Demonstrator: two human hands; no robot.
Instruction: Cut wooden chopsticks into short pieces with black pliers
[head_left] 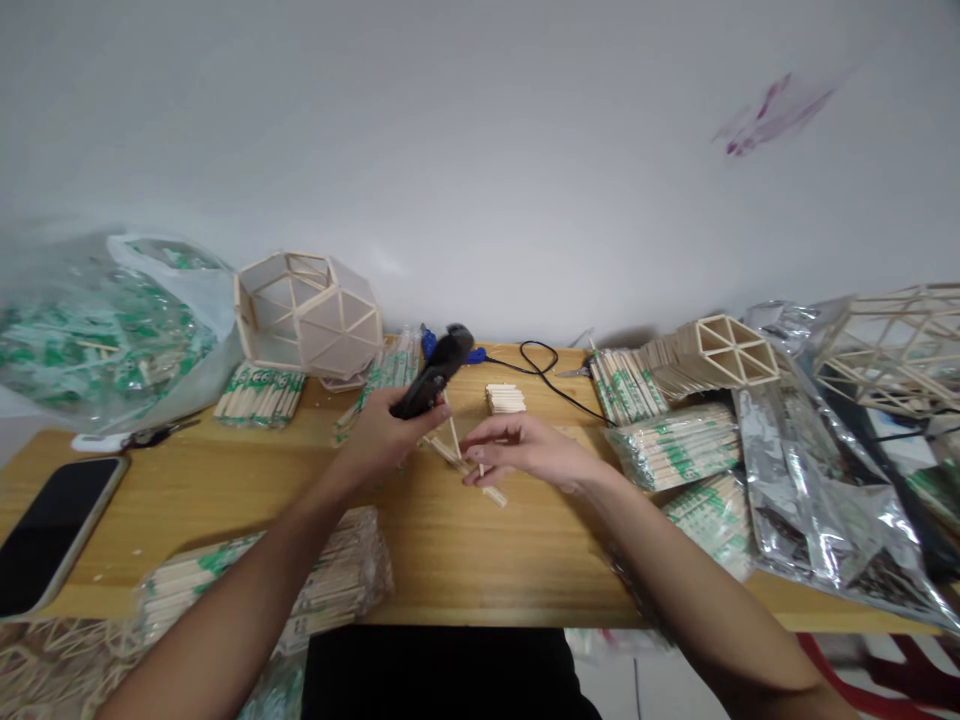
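Note:
My left hand [386, 432] is closed around a black glue gun [435, 375], held tilted above the middle of the table. Below it, thin wooden sticks [453, 432] form a small angled piece, partly hidden by my fingers. My right hand [517, 447] pinches a short wooden stick [481, 468] at that piece, with the fingertips close together. Another short stick [494, 496] lies on the table just under the right fingers. Behind the right hand sits a neat stack of cut sticks [505, 398].
Bagged stick bundles [675, 448] line the right side, beside a hexagonal stick stack [731, 350] and silvery bags [817, 490]. A geometric stick frame [307, 315] stands back left near a large plastic bag [97, 330]. A phone [56, 530] lies left; a black cord [559, 385] runs behind.

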